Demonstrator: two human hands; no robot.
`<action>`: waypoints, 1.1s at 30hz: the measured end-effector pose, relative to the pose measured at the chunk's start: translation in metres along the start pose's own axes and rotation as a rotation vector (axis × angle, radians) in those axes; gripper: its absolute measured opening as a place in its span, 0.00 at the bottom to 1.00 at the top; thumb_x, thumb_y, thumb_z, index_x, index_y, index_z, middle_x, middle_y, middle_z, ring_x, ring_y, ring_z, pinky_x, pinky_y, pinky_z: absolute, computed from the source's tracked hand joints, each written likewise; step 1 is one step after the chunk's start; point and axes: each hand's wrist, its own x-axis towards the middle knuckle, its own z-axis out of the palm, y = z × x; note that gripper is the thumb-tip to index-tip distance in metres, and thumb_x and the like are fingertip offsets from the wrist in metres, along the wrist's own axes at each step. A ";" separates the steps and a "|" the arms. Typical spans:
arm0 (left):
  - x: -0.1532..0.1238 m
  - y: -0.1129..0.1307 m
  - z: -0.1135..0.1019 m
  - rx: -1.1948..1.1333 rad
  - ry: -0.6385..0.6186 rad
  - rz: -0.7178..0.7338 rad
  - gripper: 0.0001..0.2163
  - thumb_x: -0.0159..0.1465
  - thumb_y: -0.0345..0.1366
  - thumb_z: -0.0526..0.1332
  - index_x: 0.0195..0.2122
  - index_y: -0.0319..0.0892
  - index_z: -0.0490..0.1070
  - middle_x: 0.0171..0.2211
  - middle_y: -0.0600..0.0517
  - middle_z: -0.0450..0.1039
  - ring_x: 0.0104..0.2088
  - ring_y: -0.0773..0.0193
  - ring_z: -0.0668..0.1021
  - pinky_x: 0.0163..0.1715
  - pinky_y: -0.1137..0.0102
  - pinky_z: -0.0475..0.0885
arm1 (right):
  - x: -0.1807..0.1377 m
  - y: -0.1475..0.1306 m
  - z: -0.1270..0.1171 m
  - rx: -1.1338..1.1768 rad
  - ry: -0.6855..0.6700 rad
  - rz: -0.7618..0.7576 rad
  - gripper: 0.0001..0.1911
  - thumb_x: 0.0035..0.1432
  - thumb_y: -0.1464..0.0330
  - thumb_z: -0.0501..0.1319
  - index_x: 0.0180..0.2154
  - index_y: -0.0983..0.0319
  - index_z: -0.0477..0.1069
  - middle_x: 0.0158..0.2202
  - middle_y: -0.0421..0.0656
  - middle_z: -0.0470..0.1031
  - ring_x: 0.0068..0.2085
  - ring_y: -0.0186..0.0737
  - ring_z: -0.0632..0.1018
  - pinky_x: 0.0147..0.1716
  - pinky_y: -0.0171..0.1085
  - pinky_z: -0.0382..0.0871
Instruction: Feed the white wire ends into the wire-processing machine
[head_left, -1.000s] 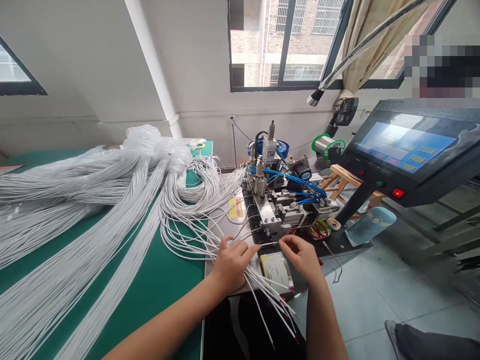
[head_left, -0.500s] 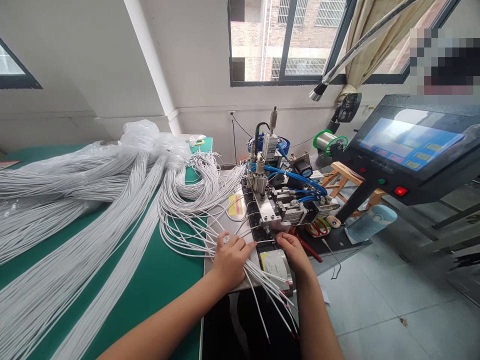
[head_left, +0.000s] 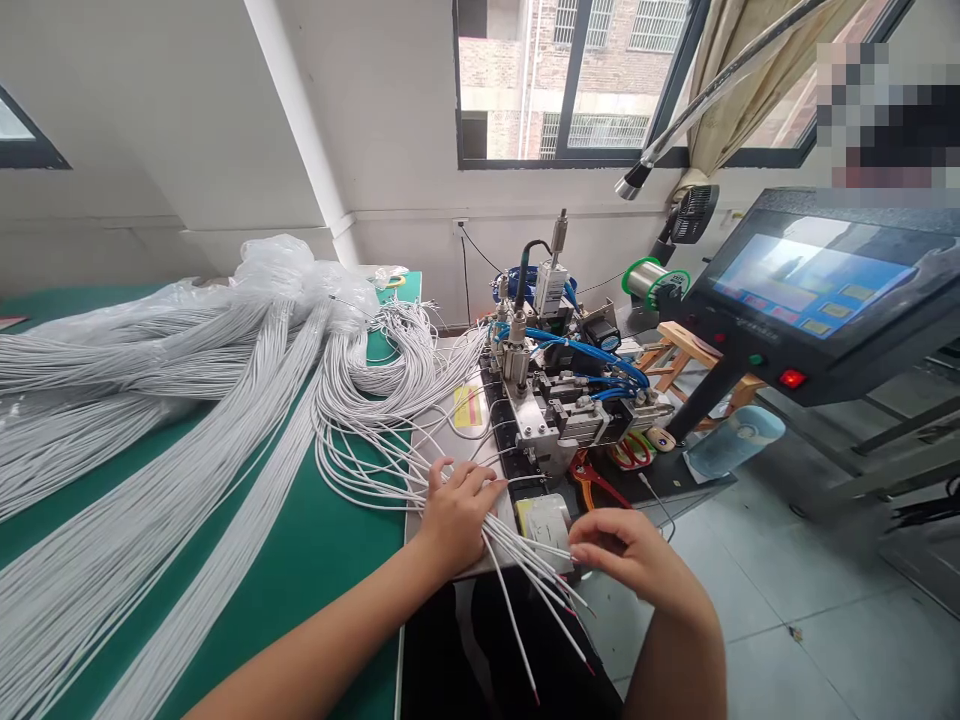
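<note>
My left hand [head_left: 461,515] is closed over a bundle of white cables [head_left: 525,552] at the front of the bench machine. The loose ends, some with red tips, fan out past it over my lap. At the end of one of these cables, the thumb and fingertips of my right hand [head_left: 637,555] come together in a pinch; the exact contact is small in view. Behind the hands stands the machine [head_left: 536,415], with metal cylinders and blue air tubes. One cable end lies at its front, just above a white roll-shaped part [head_left: 544,525].
Long bundles of white cable [head_left: 225,450], partly in clear plastic, cover the green table [head_left: 337,590] on the left. A touch-screen panel [head_left: 810,280] stands right. Red-handled pliers [head_left: 600,485], a blue bottle [head_left: 739,440] and a wire spool [head_left: 652,283] are near the machine.
My right hand has left the machine's front and moved down toward me to the cable ends. The left hand stays on the bundle. The pliers now show more fully.
</note>
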 end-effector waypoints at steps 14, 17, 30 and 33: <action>0.000 -0.003 -0.004 -0.031 0.155 0.301 0.18 0.65 0.25 0.50 0.54 0.44 0.68 0.37 0.53 0.77 0.32 0.69 0.77 0.46 0.63 0.61 | 0.032 0.013 0.019 0.071 0.420 -0.026 0.14 0.61 0.58 0.59 0.30 0.61 0.70 0.26 0.41 0.69 0.28 0.37 0.68 0.27 0.34 0.62; -0.001 -0.002 -0.005 -0.016 0.179 0.317 0.16 0.66 0.28 0.51 0.52 0.44 0.70 0.33 0.54 0.77 0.29 0.70 0.76 0.44 0.64 0.62 | 0.042 0.015 0.027 0.191 0.475 -0.033 0.16 0.61 0.56 0.58 0.30 0.61 0.68 0.24 0.38 0.64 0.25 0.35 0.64 0.24 0.33 0.58; 0.001 -0.001 0.000 -0.024 0.116 0.165 0.19 0.59 0.22 0.49 0.46 0.46 0.72 0.30 0.54 0.75 0.33 0.64 0.74 0.51 0.59 0.55 | 0.057 0.025 0.029 0.288 0.432 -0.065 0.15 0.59 0.57 0.60 0.28 0.62 0.71 0.25 0.40 0.69 0.28 0.38 0.69 0.30 0.35 0.63; 0.002 0.001 -0.001 0.010 0.088 0.123 0.22 0.56 0.21 0.51 0.48 0.46 0.71 0.29 0.54 0.73 0.34 0.62 0.73 0.51 0.57 0.54 | 0.058 0.028 0.026 0.137 0.420 -0.036 0.14 0.59 0.59 0.60 0.28 0.62 0.71 0.25 0.41 0.70 0.29 0.40 0.70 0.30 0.35 0.62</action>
